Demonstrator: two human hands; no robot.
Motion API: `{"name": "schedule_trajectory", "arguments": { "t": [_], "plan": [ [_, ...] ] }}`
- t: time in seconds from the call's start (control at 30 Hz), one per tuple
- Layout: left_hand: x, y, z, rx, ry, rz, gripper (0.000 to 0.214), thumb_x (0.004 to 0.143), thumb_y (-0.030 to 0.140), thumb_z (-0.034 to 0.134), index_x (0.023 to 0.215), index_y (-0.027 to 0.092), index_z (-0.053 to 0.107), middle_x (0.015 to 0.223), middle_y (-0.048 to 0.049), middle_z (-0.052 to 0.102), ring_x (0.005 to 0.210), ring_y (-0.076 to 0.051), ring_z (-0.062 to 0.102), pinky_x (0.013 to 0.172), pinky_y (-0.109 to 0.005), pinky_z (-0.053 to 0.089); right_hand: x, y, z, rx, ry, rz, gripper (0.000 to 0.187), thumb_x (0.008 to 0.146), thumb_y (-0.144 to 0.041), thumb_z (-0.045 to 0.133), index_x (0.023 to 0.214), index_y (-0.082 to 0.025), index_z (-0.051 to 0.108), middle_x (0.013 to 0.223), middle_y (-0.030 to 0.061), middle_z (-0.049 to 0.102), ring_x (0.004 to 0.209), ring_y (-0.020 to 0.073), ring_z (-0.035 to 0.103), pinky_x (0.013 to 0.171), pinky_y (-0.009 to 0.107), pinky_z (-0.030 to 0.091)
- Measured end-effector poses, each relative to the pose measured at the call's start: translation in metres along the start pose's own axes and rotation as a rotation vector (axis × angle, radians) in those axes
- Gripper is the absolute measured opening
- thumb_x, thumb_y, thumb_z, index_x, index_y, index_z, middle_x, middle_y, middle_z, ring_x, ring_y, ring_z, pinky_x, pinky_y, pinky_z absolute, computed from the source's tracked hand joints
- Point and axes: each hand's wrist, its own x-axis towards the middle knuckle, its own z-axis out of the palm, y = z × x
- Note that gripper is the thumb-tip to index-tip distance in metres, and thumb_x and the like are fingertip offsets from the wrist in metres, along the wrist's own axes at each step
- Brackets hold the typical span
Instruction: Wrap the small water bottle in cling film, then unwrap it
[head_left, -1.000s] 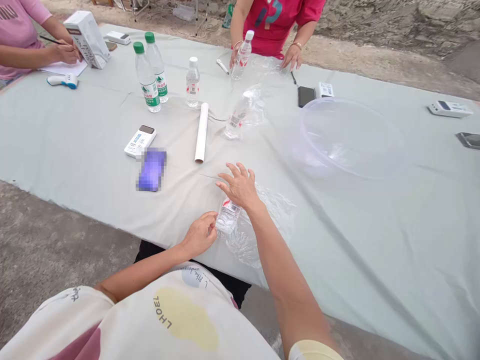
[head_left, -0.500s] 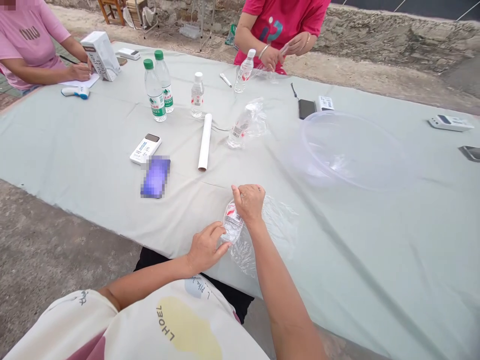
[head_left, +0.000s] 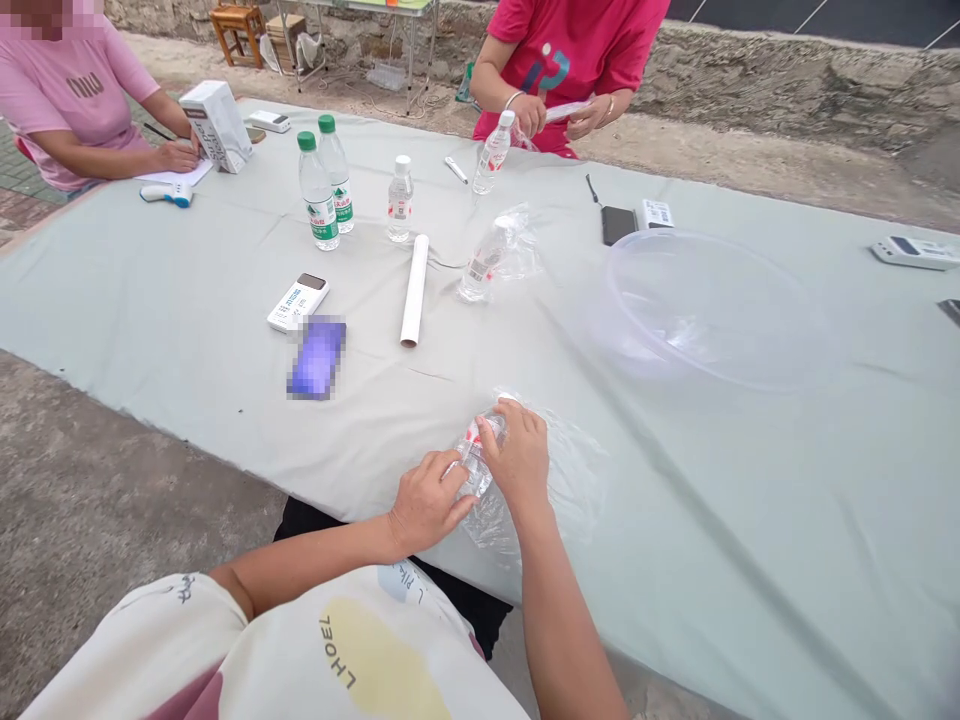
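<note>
A small clear plastic water bottle (head_left: 474,452) with a red-and-white label lies on its side between my hands, mostly covered by them. My left hand (head_left: 429,503) presses on it from the lower left, and my right hand (head_left: 519,460) grips it from above. Beneath and to the right spreads a crumpled sheet of clear plastic film (head_left: 570,490), touching the bottle. I cannot tell whether the film wraps the bottle.
A clear plastic basin (head_left: 712,305) stands to the right on the grey-green cloth (head_left: 150,290). Ahead are a white tube (head_left: 414,290), a film-wrapped bottle (head_left: 486,262), and green-capped bottles (head_left: 317,190). A person in red (head_left: 570,50) handles a bottle opposite; a person in pink (head_left: 75,110) sits far left.
My right hand has come down onto the bottle, and my left hand has closed against it from the side. The person in red has lifted a bottle and a white item off the table.
</note>
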Motion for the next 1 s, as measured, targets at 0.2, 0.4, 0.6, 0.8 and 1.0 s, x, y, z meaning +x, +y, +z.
{"name": "schedule_trajectory", "arguments": {
  "t": [0.2, 0.4, 0.6, 0.8, 1.0],
  "plan": [
    [-0.002, 0.008, 0.013, 0.110, 0.130, 0.286, 0.004, 0.089, 0.019, 0.060, 0.092, 0.019, 0.062, 0.115, -0.0061, 0.068, 0.101, -0.023, 0.059, 0.069, -0.031, 0.050, -0.034, -0.003, -0.019, 0.137, 0.026, 0.414, 0.046, 0.085, -0.053, 0.055, 0.116, -0.019, 0.057, 0.140, 0.0150, 0.057, 0.119, 0.0298, 0.059, 0.084, 0.042, 0.053],
    [-0.004, 0.012, 0.026, 0.174, 0.149, 0.409, 0.011, 0.085, 0.009, 0.061, 0.079, 0.019, 0.060, 0.113, -0.0038, 0.069, 0.099, -0.020, 0.058, 0.070, -0.031, 0.041, -0.037, -0.009, -0.026, 0.337, 0.032, 0.667, 0.048, 0.075, -0.050, 0.062, 0.113, -0.022, 0.058, 0.146, 0.0107, 0.052, 0.120, 0.0298, 0.059, 0.073, 0.034, 0.054],
    [0.001, -0.004, 0.013, 0.206, 0.087, 0.317, 0.020, 0.087, 0.004, 0.054, 0.075, 0.020, 0.059, 0.110, -0.0046, 0.069, 0.101, -0.023, 0.058, 0.072, -0.034, 0.041, -0.012, -0.026, -0.002, 0.469, -0.026, 0.560, 0.045, 0.076, -0.045, 0.062, 0.113, -0.021, 0.060, 0.145, 0.0133, 0.053, 0.126, 0.0299, 0.055, 0.076, 0.034, 0.055],
    [0.008, -0.023, 0.000, 0.114, -0.058, 0.092, 0.029, 0.094, 0.008, 0.044, 0.081, 0.024, 0.066, 0.112, -0.0073, 0.070, 0.110, -0.026, 0.060, 0.078, -0.040, 0.049, 0.012, -0.043, 0.024, 0.457, -0.106, 0.379, 0.040, 0.083, -0.043, 0.055, 0.115, -0.020, 0.060, 0.144, 0.0143, 0.054, 0.125, 0.0268, 0.056, 0.078, 0.036, 0.056],
    [0.007, -0.013, 0.016, 0.131, -0.033, 0.239, 0.029, 0.093, 0.004, 0.044, 0.083, 0.023, 0.064, 0.117, -0.0049, 0.068, 0.108, -0.023, 0.060, 0.078, -0.039, 0.047, 0.001, -0.025, 0.010, 0.346, -0.133, 0.361, 0.046, 0.087, -0.047, 0.049, 0.122, -0.019, 0.060, 0.141, 0.0121, 0.058, 0.128, 0.0283, 0.054, 0.099, 0.047, 0.049]
  ]
}}
